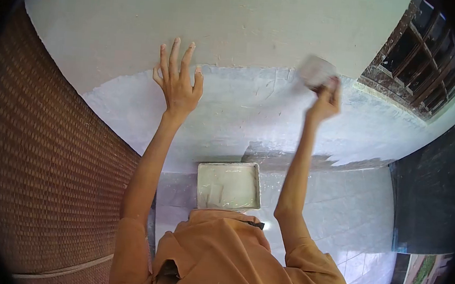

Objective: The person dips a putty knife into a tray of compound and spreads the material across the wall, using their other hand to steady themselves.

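Note:
My left hand [179,85] is spread against the wall [236,25], fingers apart and pointing up, across the line between the greenish upper coat and the whiter lower band. My right hand [325,101] is closed round a putty knife [316,71], whose broad pale blade is blurred by motion and overlaps that same line farther right. Below and between my arms, a rectangular tray [258,190] of creamy white putty [232,188] rests on the floor by the foot of the wall. Marks and smears show in the putty's surface.
A woven mat panel [65,172] rises along the left side. At the upper right, a wooden-framed window [421,56] is set in the wall. A dark sheet [432,185] stands at the right beyond the tiled floor [335,204]. A grey unpainted patch [269,155] marks the wall's lower part.

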